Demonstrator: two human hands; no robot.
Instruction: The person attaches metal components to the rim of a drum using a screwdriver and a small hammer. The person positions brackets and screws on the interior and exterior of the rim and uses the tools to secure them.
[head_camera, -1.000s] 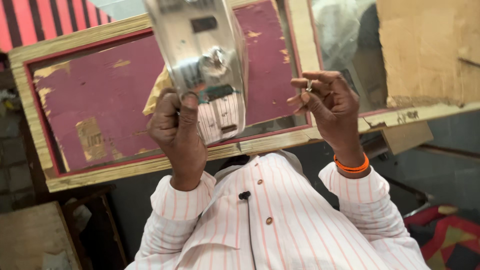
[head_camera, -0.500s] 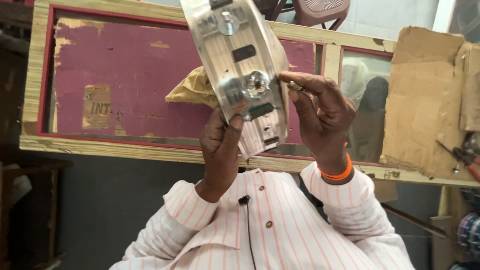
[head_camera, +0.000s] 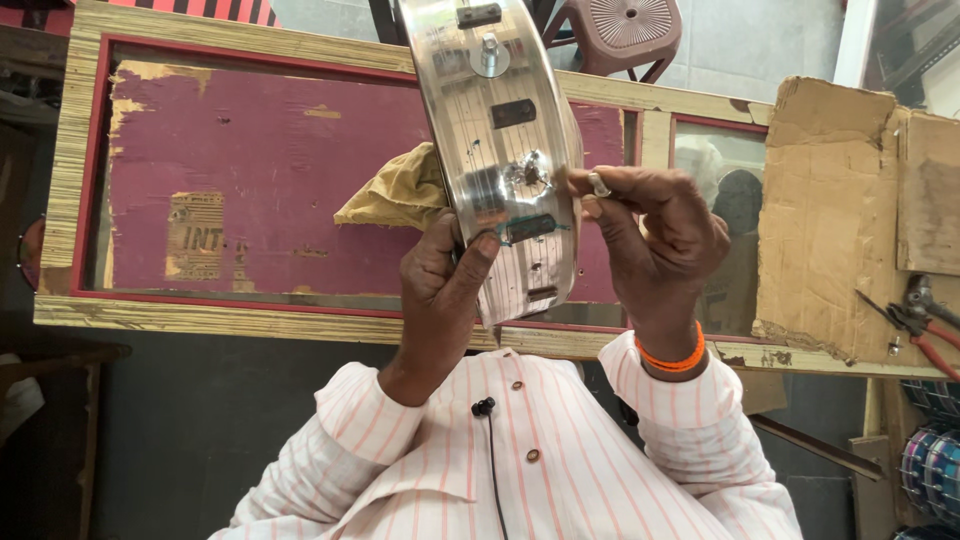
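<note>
A shiny round metal drum shell (head_camera: 500, 120) with small lugs and bolts on its side stands on edge in front of my chest. My left hand (head_camera: 440, 290) grips its lower rim from the left, thumb on the shell's face. A yellow-brown cloth (head_camera: 400, 190) is bunched behind the shell on that side. My right hand (head_camera: 660, 235), with a ring and an orange wristband, reaches in from the right. Its thumb and fingertips pinch a small metal fitting (head_camera: 530, 172) on the shell's side.
A wooden frame (head_camera: 250, 320) with a worn maroon panel lies beyond the hands. Torn cardboard (head_camera: 830, 220) leans at the right, with red-handled pliers (head_camera: 925, 325) beside it. A brown plastic stool (head_camera: 625, 30) stands at the top.
My right hand, held apart from the shell a second ago, has come in and closed its fingertips on the fitting. The shell has tilted more upright, and the view has shifted.
</note>
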